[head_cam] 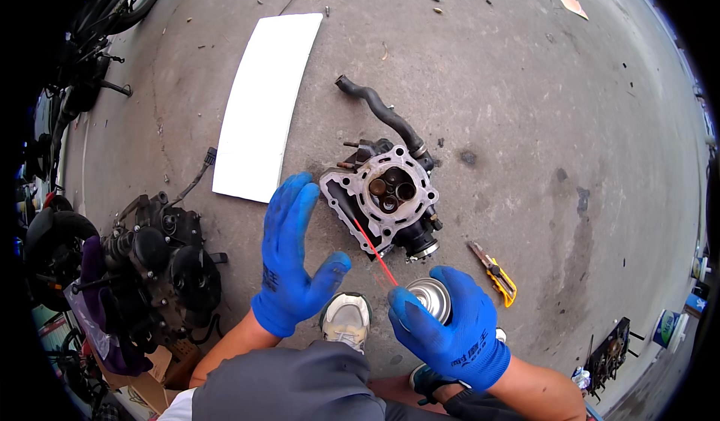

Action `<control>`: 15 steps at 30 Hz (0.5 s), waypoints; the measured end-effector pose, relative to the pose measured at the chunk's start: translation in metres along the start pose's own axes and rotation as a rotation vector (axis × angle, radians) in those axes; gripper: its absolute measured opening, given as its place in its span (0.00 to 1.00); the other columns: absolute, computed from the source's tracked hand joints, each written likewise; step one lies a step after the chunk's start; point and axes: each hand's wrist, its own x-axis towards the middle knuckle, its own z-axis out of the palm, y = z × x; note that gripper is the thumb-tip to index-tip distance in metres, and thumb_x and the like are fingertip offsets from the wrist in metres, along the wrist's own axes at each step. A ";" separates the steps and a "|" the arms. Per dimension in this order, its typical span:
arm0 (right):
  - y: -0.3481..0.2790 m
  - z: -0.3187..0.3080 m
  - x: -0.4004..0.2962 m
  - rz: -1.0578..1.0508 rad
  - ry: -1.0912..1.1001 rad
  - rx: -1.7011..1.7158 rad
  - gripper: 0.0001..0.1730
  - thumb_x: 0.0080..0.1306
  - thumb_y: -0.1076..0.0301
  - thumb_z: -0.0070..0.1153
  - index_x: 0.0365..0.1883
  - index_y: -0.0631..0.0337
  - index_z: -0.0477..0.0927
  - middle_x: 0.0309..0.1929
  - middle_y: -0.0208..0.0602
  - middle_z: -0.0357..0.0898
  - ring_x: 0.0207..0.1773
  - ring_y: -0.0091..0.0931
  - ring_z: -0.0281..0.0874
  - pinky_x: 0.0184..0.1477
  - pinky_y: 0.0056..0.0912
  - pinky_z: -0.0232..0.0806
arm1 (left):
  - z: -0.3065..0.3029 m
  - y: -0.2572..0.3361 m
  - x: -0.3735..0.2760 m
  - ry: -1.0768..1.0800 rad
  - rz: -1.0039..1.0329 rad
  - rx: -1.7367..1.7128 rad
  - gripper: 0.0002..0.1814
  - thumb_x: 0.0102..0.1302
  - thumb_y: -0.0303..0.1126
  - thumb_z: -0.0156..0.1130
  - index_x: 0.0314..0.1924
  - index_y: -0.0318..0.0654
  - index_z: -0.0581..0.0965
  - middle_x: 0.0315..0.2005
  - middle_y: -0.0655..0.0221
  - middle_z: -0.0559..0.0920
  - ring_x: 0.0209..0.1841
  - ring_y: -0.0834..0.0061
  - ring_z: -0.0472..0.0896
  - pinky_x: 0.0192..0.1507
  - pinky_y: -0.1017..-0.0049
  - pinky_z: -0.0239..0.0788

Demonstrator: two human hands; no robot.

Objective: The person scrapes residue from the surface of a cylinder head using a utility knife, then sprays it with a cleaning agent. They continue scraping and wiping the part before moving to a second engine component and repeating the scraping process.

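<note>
An engine cylinder head [365, 182] lies on the concrete floor before me, its flat gasket face and valves turned up. A bent black rubber hose [382, 111] is attached at its far side. My right hand [453, 328], in a blue coated work glove, grips a spray can [436, 297], index finger over its top. From the can a thin red straw [376, 252] reaches over the long side opening of the head. My left hand [292, 263], gloved alike, is held just left of the head with thumb spread and nothing in it.
A white board [267, 111] lies beyond my left hand. A yellow utility knife [498, 277], blade out, rests right of the head. An engine [169, 263] stands at left, near a motorcycle [90, 55]. My shoe [346, 317] is close below the head.
</note>
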 end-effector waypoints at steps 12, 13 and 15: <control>0.006 -0.004 -0.006 0.032 0.033 -0.128 0.29 0.55 0.65 0.75 0.57 0.43 0.84 0.45 0.50 0.78 0.38 0.44 0.82 0.30 0.40 0.74 | 0.006 -0.004 0.004 -0.060 -0.031 0.004 0.40 0.69 0.43 0.59 0.75 0.29 0.60 0.74 0.48 0.63 0.78 0.51 0.59 0.77 0.56 0.48; 0.008 -0.007 -0.005 0.039 0.009 -0.142 0.30 0.54 0.66 0.75 0.58 0.45 0.83 0.46 0.50 0.78 0.39 0.44 0.82 0.31 0.40 0.75 | 0.004 -0.005 0.004 -0.063 -0.039 0.006 0.40 0.69 0.42 0.59 0.75 0.29 0.60 0.74 0.48 0.63 0.78 0.51 0.59 0.77 0.56 0.48; 0.025 -0.012 -0.004 0.133 0.161 -0.159 0.36 0.54 0.66 0.76 0.63 0.52 0.78 0.47 0.51 0.77 0.40 0.44 0.83 0.35 0.41 0.76 | 0.003 -0.009 0.005 -0.054 -0.054 0.022 0.39 0.70 0.40 0.59 0.75 0.29 0.61 0.74 0.49 0.64 0.77 0.52 0.60 0.77 0.58 0.49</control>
